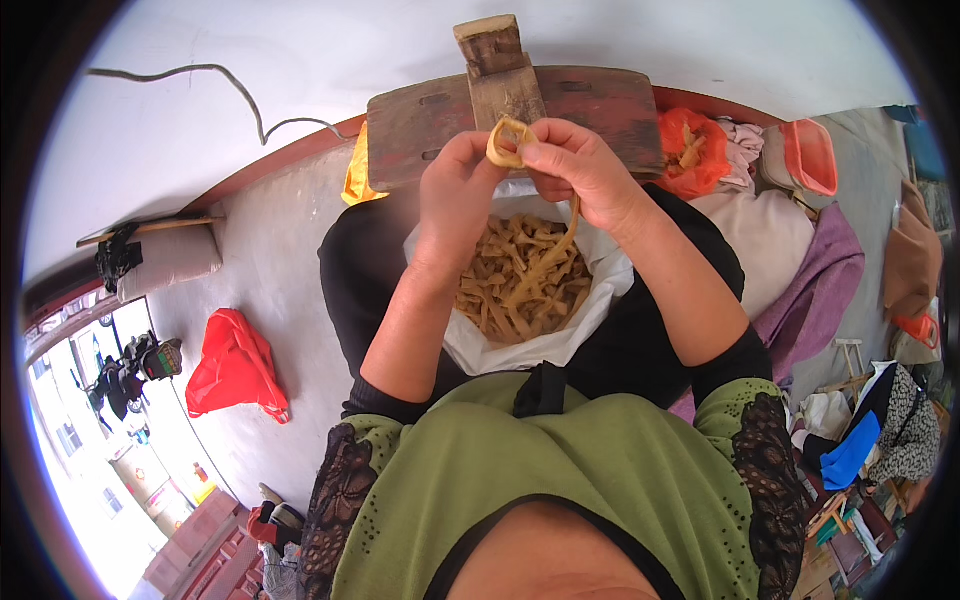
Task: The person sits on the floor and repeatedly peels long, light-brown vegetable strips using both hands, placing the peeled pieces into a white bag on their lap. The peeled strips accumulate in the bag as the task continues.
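Note:
Both of my hands are raised over my lap, gripping a tan, pliable strip (504, 154) bent into a small loop. The fingers of my left hand (456, 191) pinch the loop's left side. My right hand (589, 174) pinches its right side with thumb and forefinger, and a tail of the strip hangs below that hand. Underneath, between my knees, an open white sack (609, 281) holds a heap of similar tan pieces (517, 281). The material of the strips cannot be told. Just beyond my hands is a worn wooden bench (592, 97) with an upright wooden block (491, 49).
The white wall (315, 45) rises close behind the bench. Right of it are a red plastic bag (694, 154) with tan pieces, a pink-rimmed basket (814, 157) and purple cloth (817, 277). On the left, a red bag (234, 367) lies on the concrete floor (285, 247).

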{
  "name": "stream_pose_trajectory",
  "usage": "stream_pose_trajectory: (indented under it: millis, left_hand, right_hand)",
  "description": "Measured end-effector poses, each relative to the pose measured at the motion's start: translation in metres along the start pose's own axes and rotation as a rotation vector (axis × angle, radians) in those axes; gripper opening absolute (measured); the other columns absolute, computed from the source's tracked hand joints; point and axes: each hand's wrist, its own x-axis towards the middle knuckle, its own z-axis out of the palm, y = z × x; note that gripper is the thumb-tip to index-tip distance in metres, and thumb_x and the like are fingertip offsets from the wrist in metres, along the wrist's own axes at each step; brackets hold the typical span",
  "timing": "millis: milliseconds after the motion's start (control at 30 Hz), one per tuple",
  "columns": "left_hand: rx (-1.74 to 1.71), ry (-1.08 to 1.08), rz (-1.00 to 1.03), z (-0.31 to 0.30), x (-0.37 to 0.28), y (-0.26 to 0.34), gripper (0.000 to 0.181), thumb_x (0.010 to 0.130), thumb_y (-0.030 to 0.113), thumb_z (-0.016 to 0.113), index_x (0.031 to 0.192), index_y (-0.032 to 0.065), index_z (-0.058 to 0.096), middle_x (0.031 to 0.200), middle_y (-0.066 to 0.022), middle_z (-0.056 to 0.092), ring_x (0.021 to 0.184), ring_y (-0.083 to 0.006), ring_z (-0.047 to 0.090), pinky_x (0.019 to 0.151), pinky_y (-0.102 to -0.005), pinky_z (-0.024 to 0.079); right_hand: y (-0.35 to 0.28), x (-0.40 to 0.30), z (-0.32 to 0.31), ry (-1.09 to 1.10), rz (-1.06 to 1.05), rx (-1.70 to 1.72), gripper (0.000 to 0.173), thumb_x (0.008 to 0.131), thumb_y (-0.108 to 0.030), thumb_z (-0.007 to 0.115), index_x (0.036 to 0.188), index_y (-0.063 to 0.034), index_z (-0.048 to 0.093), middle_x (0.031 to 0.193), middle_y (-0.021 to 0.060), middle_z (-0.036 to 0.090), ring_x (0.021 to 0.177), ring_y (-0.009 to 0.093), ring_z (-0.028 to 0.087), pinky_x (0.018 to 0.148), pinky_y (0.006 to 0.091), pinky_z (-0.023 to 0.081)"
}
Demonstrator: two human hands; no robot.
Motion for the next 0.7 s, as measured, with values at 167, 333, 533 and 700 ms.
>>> stream_pose_trajectory:
  millis: [167,333,533,700]
  left_hand:
    - [-0.073,-0.179,-0.090,-0.012,-0.009,0.015,0.023,0.094,0.004,0.051,0.116,-0.0008,0.056,0.112,-0.0048,0.060,0.104,-0.0110,0.055,0.095,-0.0267,0.043]
    - [-0.115,-0.086,-0.003,0.000,-0.010,0.012,0.024,0.093,0.006,0.052,0.116,-0.0006,0.054,0.110,-0.0036,0.058,0.102,-0.0112,0.054,0.092,-0.0272,0.043]
    - [0.417,0.036,0.353,0.002,-0.009,0.010,0.019,0.086,0.002,0.063,0.105,0.0019,0.058,0.091,-0.0045,0.056,0.082,-0.0135,0.056,0.077,-0.0268,0.046]
    - [0.813,-0.061,0.558,-0.005,-0.004,0.018,0.009,0.080,0.007,0.067,0.088,0.0050,0.062,0.085,-0.0106,0.059,0.077,-0.0286,0.060,0.068,-0.0393,0.046]
  right_hand:
    - [-0.001,-0.004,0.010,0.142,-0.067,-0.318,0.018,0.088,-0.023,0.071,0.093,-0.0075,0.064,0.069,-0.0090,0.051,0.059,0.001,0.040,0.051,0.0187,0.029]
    - [0.002,-0.006,0.004,0.072,-0.057,-0.198,0.021,0.088,-0.022,0.070,0.101,-0.0060,0.066,0.072,-0.0079,0.055,0.060,0.001,0.043,0.052,0.0183,0.031]
    - [-0.004,-0.008,-0.003,0.050,-0.104,-0.256,0.021,0.091,-0.022,0.066,0.103,-0.0050,0.066,0.075,-0.0056,0.059,0.063,0.001,0.046,0.053,0.0192,0.035]
    - [-0.004,-0.007,0.001,0.067,-0.211,-0.490,0.024,0.097,-0.025,0.059,0.094,-0.0022,0.066,0.074,-0.0048,0.058,0.066,0.004,0.050,0.058,0.0221,0.040]
